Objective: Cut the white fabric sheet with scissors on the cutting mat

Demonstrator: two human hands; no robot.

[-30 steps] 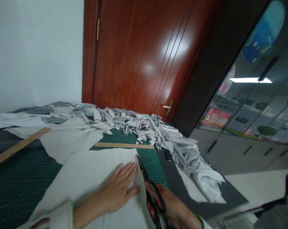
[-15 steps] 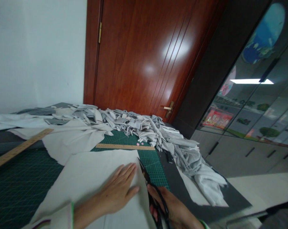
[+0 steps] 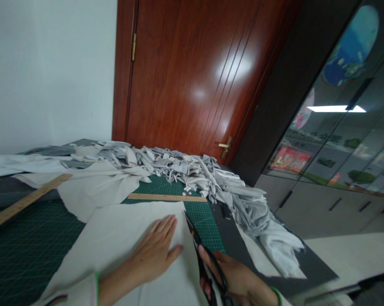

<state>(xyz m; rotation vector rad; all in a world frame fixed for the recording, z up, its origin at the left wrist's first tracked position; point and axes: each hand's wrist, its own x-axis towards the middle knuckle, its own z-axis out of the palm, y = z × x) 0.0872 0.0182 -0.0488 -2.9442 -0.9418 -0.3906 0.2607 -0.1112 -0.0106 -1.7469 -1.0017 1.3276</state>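
So, fingers first: the left hand is lying flat on the cream cloth, its four fingers close together and pointing to about 1 o'clock, thumb spread off toward 2, nothing gripped. The right hand has its fingers wrapped around the handles of the black scissors, and the blades look nearly together. I honestly can't tell whether any cloth sits between them. Now the bit I'd watch: the scissors' long axis runs from about 11 o'clock at the tip to 5 at the handles, pretty much in line with the cloth's right-hand edge, and the tip is just short of the far right corner. From the left fingertips that tip is around 2 o'clock, near but not touching, so a thin strip of cloth separates hand and blade. The right hand is obviously the nearer one, since it's on the handles. Further out, the green cutting mat shows past that edge at 1 to 2 o'clock, and a wooden ruler lies crosswise beyond the cloth's far edge, with small pink discs just behind it. Past those, a long heap of grey and white scraps sprawls over the dark counter, from roughly 11 round to 2.
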